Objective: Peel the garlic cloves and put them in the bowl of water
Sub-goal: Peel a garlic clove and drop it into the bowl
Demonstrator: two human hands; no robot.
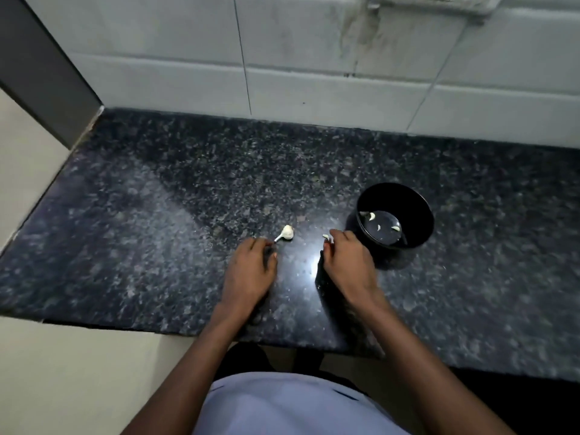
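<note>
We see one papery garlic bulb (287, 232) on speckled granite counter (157, 215), its stalk pinched by left hand (251, 271). Right hand (348, 262) pinches one clove (326, 236). Round black bowl (420, 211), right: four cloves in water.

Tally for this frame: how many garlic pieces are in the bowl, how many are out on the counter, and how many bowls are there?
Garlic cloves in the black bowl: 4 pale pieces visible in the water
Garlic on the counter: 2, the garlic head by the left hand and a small clove at the right hand fingertips
Bowls: 1
Total: 7
</note>
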